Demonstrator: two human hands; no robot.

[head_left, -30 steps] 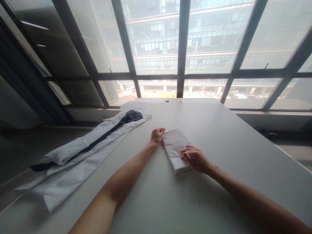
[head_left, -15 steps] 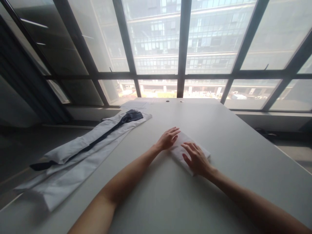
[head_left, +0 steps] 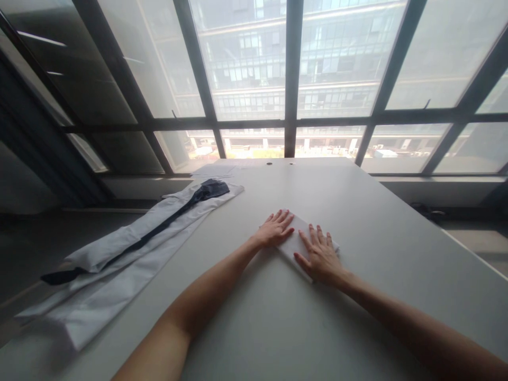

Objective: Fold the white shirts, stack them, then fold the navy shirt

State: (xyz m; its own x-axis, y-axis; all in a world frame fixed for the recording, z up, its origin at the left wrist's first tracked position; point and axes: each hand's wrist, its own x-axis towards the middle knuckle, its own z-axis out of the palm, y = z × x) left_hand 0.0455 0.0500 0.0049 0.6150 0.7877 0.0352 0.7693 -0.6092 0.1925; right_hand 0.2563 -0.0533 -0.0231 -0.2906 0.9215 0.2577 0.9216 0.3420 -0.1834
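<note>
A folded white cloth [head_left: 296,244] lies flat near the middle of the white table [head_left: 246,328], turned at an angle to me. Across its left end rests my left hand [head_left: 275,228], palm down with the fingers stretched out. My right hand [head_left: 320,257] lies flat over the cloth's right part, its fingers spread. Both hands cover much of the cloth, so its full outline is partly hidden. Neither hand is gripping it.
Along the table's left edge lies a long white garment [head_left: 119,288] with a dark navy strip [head_left: 159,235] running down it. Thin white sheets [head_left: 214,169] lie at the far left corner. Tall framed windows [head_left: 250,63] stand beyond the table.
My right hand has flattened, its fingers now straighter and more spread on the cloth. My left hand's fingers have also lowered and spread. The view has shifted slightly.
</note>
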